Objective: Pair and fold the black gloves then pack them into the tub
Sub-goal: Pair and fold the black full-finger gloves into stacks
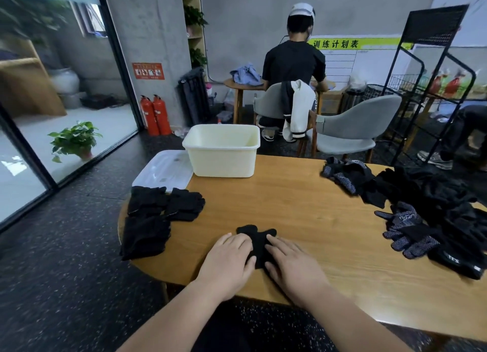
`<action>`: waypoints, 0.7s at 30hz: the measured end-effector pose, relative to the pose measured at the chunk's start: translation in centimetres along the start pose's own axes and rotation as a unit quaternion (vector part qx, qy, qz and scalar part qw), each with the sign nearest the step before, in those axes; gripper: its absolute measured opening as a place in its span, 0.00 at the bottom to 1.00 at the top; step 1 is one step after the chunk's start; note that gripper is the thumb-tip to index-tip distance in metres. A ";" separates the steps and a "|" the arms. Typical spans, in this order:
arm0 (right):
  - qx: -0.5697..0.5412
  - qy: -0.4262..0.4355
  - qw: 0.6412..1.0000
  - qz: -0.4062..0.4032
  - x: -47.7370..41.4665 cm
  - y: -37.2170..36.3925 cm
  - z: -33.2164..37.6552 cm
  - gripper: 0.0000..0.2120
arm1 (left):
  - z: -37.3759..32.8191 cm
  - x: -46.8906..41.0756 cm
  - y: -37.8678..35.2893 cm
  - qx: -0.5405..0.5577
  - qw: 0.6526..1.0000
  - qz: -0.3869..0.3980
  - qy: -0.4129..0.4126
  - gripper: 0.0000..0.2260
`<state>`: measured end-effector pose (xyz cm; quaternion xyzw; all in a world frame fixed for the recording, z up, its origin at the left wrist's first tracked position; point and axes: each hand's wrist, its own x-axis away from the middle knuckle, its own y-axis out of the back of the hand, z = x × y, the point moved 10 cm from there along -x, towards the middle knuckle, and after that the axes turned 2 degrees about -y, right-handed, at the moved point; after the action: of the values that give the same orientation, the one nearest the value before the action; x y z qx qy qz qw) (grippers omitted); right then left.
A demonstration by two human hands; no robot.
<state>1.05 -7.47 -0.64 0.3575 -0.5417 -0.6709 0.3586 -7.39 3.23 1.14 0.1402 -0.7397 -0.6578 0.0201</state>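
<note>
The left grip [229, 257] and right grip [292, 262] lie flat with fingers straight, pressing the black glove [257, 237] between them onto the surface [290, 193]. Its long axis runs straight away from them, glove fingers outermost. The tub [222, 162] stands well ahead and slightly left, nearer the left grip

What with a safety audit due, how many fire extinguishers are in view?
2. One fire extinguisher stands on the floor against the concrete pillar; the second extinguisher stands just right of it. Others may be hidden.
</note>
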 end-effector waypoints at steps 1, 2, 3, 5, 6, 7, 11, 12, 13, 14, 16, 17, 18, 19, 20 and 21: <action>0.001 0.006 1.000 0.010 -0.3 0.0 1.0 0.28 | 0.9 0.3 0.1 0.003 1.000 0.000 0.010 0.21; 0.002 0.012 1.000 0.018 -0.6 -0.1 1.8 0.28 | 1.7 0.6 0.2 0.004 1.000 -0.001 0.019 0.20; 0.002 0.017 0.999 0.027 -0.9 -0.2 2.6 0.28 | 2.6 1.0 0.3 0.006 1.000 -0.004 0.029 0.20; 0.001 0.029 0.999 0.042 -1.5 -0.4 4.2 0.29 | 4.1 1.7 0.7 0.008 0.999 -0.016 0.049 0.20; 0.001 0.037 0.998 0.046 -1.8 -0.5 5.0 0.29 | 4.8 2.1 1.0 0.006 0.998 -0.023 0.057 0.20; 0.001 0.043 0.998 0.049 -2.1 -0.6 5.8 0.29 | 5.5 2.5 1.1 0.002 0.998 -0.028 0.064 0.20; -0.002 0.060 0.996 0.070 -3.4 -1.4 8.4 0.29 | 7.9 4.3 1.3 -0.014 0.994 -0.042 0.096 0.21; -0.002 0.063 0.995 0.075 -3.8 -1.7 9.0 0.29 | 8.3 4.8 1.3 -0.019 0.994 -0.044 0.103 0.21; -0.001 0.067 0.995 0.077 -4.1 -2.0 9.6 0.29 | 8.9 5.3 1.3 -0.027 0.993 -0.045 0.109 0.21; -0.002 0.070 0.995 0.078 -4.5 -2.2 10.2 0.29 | 9.3 5.8 1.2 -0.036 0.992 -0.045 0.112 0.21; 0.001 0.075 0.994 0.080 -5.0 -2.5 11.3 0.30 | 10.2 6.8 1.2 -0.054 0.991 -0.042 0.117 0.22; 0.002 0.079 0.994 0.079 -5.2 -2.7 11.9 0.32 | 10.7 7.2 1.1 -0.062 0.990 -0.039 0.119 0.22; -0.001 0.084 0.993 0.076 -5.4 -2.7 12.5 0.35 | 11.2 7.7 1.1 -0.068 0.989 -0.037 0.122 0.22; -0.005 0.088 0.993 0.075 -5.5 -2.8 13.0 0.38 | 11.6 8.1 1.2 -0.073 0.989 -0.034 0.126 0.22; -0.004 0.092 0.993 0.074 -5.6 -3.0 13.3 0.38 | 11.9 8.4 1.4 -0.078 0.988 -0.034 0.129 0.22; 0.000 0.098 0.993 0.068 -5.7 -3.3 13.6 0.35 | 12.3 8.6 1.6 -0.084 0.987 -0.035 0.132 0.22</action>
<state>-8.33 4.37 -1.17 0.3837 -0.5271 -0.6065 0.4550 -18.58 13.23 -0.24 0.2498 -0.6673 -0.6936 0.1060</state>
